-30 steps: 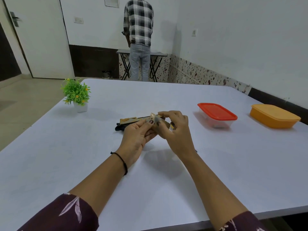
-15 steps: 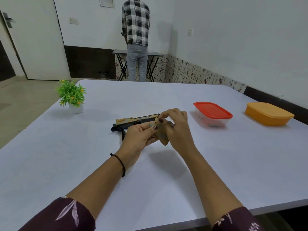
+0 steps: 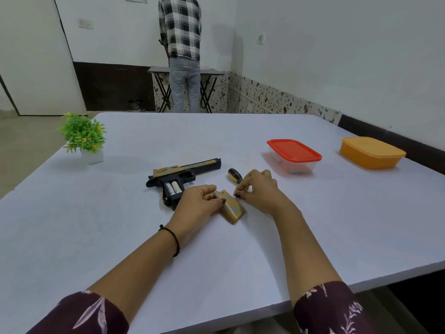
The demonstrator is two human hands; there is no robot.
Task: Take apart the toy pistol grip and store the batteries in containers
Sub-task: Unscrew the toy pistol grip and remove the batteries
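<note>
The toy pistol (image 3: pixel 183 171) lies on its side on the white table (image 3: pixel 120 237), with two batteries (image 3: pixel 173 188) showing in its open grip. Just beside it my left hand (image 3: pixel 197 203) grasps the grip cover (image 3: pixel 232 209). My right hand (image 3: pixel 260 191) curls at the cover's edge; I cannot tell what it pinches. A screwdriver (image 3: pixel 234 175) lies behind it. To the right stand a red-lidded container (image 3: pixel 293 155) and an orange container (image 3: pixel 370 153), both closed. A potted plant (image 3: pixel 83 136) stands at the far left.
</note>
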